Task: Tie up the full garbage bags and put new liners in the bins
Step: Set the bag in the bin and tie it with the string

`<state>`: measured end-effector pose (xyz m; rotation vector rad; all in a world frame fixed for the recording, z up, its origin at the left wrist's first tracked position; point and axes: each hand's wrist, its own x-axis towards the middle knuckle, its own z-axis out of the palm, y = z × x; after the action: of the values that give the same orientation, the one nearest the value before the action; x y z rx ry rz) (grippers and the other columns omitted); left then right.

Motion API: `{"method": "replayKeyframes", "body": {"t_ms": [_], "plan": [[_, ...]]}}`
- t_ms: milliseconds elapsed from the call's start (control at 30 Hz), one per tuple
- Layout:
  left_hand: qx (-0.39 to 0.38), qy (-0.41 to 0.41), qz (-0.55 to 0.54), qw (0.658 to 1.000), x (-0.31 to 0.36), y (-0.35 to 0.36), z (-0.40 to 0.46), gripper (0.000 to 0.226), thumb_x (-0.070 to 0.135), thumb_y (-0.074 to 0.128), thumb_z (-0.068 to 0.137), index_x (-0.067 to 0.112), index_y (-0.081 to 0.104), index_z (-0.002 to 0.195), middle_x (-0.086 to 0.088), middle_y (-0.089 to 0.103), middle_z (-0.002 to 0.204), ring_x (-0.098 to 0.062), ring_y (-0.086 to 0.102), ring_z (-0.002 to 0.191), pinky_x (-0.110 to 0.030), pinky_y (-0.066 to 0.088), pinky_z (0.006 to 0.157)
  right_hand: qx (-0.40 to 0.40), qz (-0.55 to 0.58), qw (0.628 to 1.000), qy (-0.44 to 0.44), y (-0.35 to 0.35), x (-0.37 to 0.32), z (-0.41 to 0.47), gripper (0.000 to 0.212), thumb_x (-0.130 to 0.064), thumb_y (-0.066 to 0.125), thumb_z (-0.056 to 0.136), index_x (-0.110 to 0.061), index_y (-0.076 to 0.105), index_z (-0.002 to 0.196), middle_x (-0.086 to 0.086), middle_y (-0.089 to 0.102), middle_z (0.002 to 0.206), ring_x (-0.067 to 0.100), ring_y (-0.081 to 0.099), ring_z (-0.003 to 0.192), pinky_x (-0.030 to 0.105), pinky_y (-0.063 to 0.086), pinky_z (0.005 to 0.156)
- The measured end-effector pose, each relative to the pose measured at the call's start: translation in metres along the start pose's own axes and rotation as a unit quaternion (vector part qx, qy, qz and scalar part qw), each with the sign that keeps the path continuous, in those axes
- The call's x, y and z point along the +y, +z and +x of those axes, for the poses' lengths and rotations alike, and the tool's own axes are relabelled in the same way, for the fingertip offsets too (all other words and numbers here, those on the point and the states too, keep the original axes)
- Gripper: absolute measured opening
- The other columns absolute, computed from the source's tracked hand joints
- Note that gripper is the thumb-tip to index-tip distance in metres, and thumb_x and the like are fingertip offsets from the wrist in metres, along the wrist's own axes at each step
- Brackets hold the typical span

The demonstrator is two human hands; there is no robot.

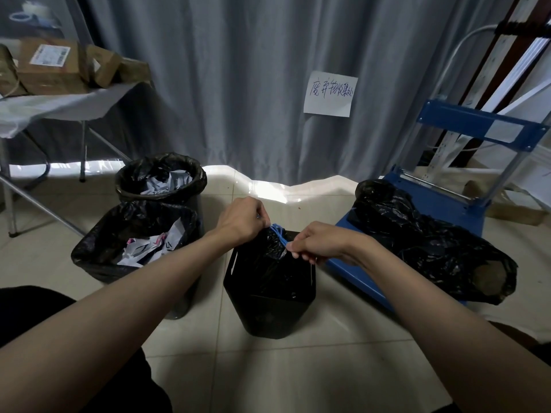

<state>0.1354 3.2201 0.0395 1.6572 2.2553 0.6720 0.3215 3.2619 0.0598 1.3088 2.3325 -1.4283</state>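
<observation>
Fingers of both hands, left hand [243, 217] and right hand [316, 241], curled, pinching blue tie [279, 232] round gathered bag neck [275, 247].

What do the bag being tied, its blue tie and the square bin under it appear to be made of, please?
The bag looks like thin black plastic film: glossy and finely crinkled where it is gathered. The blue tie, pulled by the left hand and right hand, looks like plastic drawstring or cord; too small to tell. The bin seems rigid, matte black plastic, with a slot cut in its wall.
</observation>
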Motion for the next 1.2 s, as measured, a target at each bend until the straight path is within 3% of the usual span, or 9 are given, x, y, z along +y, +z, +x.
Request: {"method": "replayKeyframes", "body": {"t_ms": [267,467,600,733,867,1033,1100,1200], "plan": [[0.003,-0.007,0.017,1.000,0.000,0.003,0.000,0.021,0.019,0.070,0.082,0.028,0.063,0.064,0.010,0.072,0.092,-0.018,0.066,0.092,-0.034,0.054,0.081,-0.004,-0.012,1.000,0.006,0.002,-0.005,0.000,0.034,-0.026,0.055,0.099,-0.013,0.058,0.068,0.002,0.049,0.060,0.012,0.043,0.054,0.023,0.037,0.054],[0.007,-0.005,0.034,0.999,-0.001,0.005,0.000,0.010,0.016,0.070,0.081,0.024,0.071,0.075,0.004,0.073,0.094,-0.021,0.066,0.092,-0.032,0.053,0.077,0.004,-0.028,1.000,-0.010,0.005,-0.009,-0.001,0.030,-0.021,0.055,0.097,-0.011,0.060,0.069,0.003,0.052,0.060,0.012,0.046,0.054,0.020,0.038,0.050],[0.009,-0.003,0.029,1.000,-0.002,0.006,0.001,0.014,0.013,0.068,0.080,0.024,0.070,0.071,0.004,0.072,0.089,-0.020,0.066,0.088,-0.033,0.055,0.076,0.018,-0.015,0.999,-0.026,0.004,-0.006,0.001,0.029,-0.020,0.057,0.096,-0.011,0.065,0.070,0.003,0.057,0.064,0.013,0.050,0.058,0.022,0.041,0.055],[0.000,-0.012,-0.011,1.000,-0.006,-0.002,0.007,0.023,0.014,0.070,0.077,0.027,0.067,0.059,0.011,0.070,0.074,-0.015,0.067,0.080,-0.030,0.055,0.071,0.104,0.062,0.989,-0.081,0.004,0.003,0.006,0.021,-0.025,0.069,0.087,-0.012,0.074,0.071,0.002,0.063,0.065,0.010,0.054,0.060,0.023,0.044,0.059],[-0.035,0.007,-0.035,0.999,-0.005,-0.019,0.011,0.024,0.025,0.085,0.068,0.026,0.067,0.053,0.008,0.070,0.066,-0.012,0.066,0.073,-0.029,0.052,0.070,0.182,0.217,0.948,-0.147,0.003,-0.001,0.014,0.016,-0.016,0.076,0.082,-0.001,0.074,0.080,0.007,0.069,0.078,0.008,0.063,0.075,0.019,0.048,0.067],[-0.115,0.042,-0.094,0.988,0.007,-0.045,0.008,0.018,0.023,0.087,0.068,0.021,0.071,0.058,0.002,0.069,0.061,-0.005,0.052,0.054,-0.018,0.042,0.054,0.211,0.318,0.911,-0.155,0.019,-0.008,0.024,0.015,-0.004,0.073,0.082,0.009,0.071,0.089,0.019,0.071,0.083,0.021,0.066,0.077,0.036,0.055,0.078],[-0.133,0.044,-0.110,0.984,0.009,-0.054,0.005,0.016,0.025,0.086,0.070,0.016,0.074,0.066,0.002,0.070,0.061,-0.007,0.053,0.057,-0.019,0.043,0.056,0.220,0.324,0.905,-0.163,0.021,-0.009,0.026,0.013,-0.001,0.069,0.085,0.010,0.069,0.089,0.018,0.070,0.078,0.021,0.063,0.071,0.033,0.053,0.072],[-0.143,0.034,-0.139,0.979,0.010,-0.061,0.001,0.018,0.028,0.084,0.073,0.012,0.075,0.068,0.001,0.071,0.064,-0.006,0.053,0.057,-0.013,0.040,0.052,0.221,0.269,0.924,-0.156,0.020,-0.008,0.028,0.012,-0.007,0.067,0.089,0.001,0.072,0.096,0.008,0.067,0.072,0.012,0.058,0.065,0.018,0.044,0.058]]}}
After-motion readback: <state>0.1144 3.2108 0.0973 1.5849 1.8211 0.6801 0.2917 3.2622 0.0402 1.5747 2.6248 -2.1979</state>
